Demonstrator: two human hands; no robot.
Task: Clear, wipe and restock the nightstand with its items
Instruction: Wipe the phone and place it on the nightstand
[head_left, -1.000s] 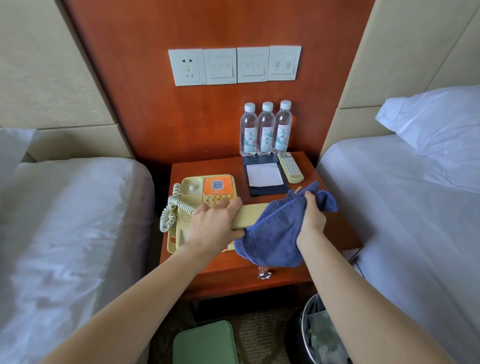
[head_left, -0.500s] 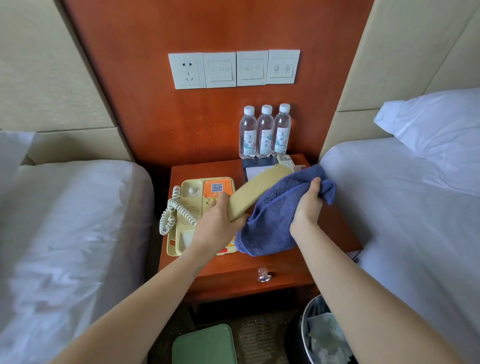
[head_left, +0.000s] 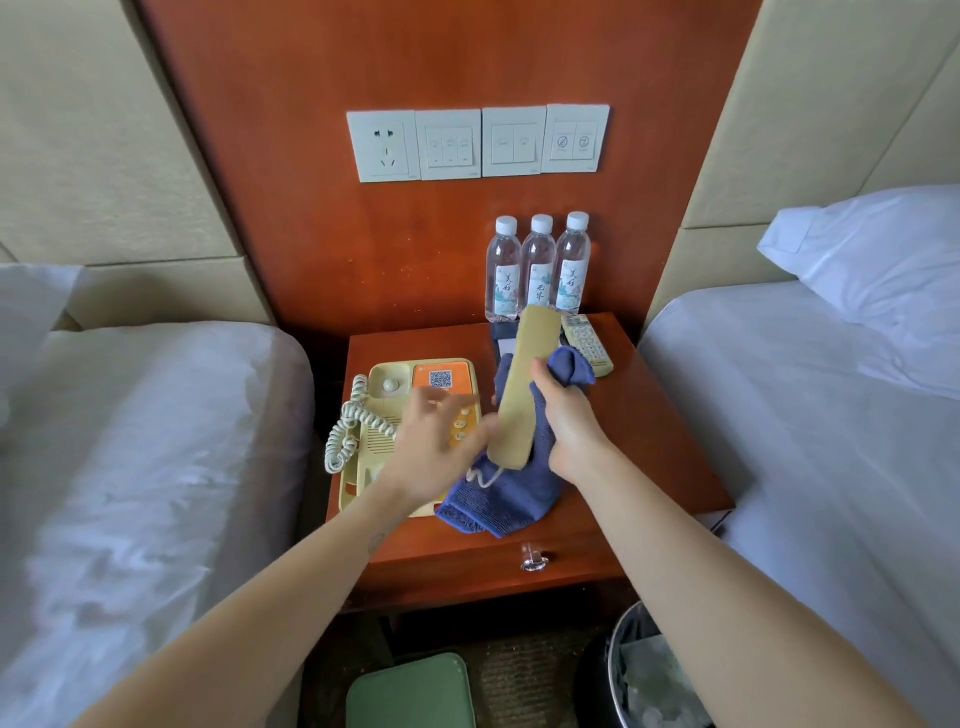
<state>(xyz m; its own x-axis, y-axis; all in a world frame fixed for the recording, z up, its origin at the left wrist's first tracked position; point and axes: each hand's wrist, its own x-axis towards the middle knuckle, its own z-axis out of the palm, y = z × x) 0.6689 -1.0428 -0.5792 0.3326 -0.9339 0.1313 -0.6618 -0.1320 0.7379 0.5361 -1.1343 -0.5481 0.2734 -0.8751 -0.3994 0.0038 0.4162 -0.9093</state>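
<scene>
Right hand (head_left: 569, 421) grips cloth (head_left: 509, 499) and handset (head_left: 519, 405) above the tabletop (head_left: 649, 441); left hand (head_left: 436, 452), blurred, grip open. Wiping well should mean steadying the handset, minding its coiled cord (head_left: 345, 431).

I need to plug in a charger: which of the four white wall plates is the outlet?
The leftmost plate: it alone has plug holes. The three plates to its right carry only switches.

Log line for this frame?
phase: wiping | right hand grips handset through cloth | left hand blurred, beside handset | phone on nightstand
</scene>
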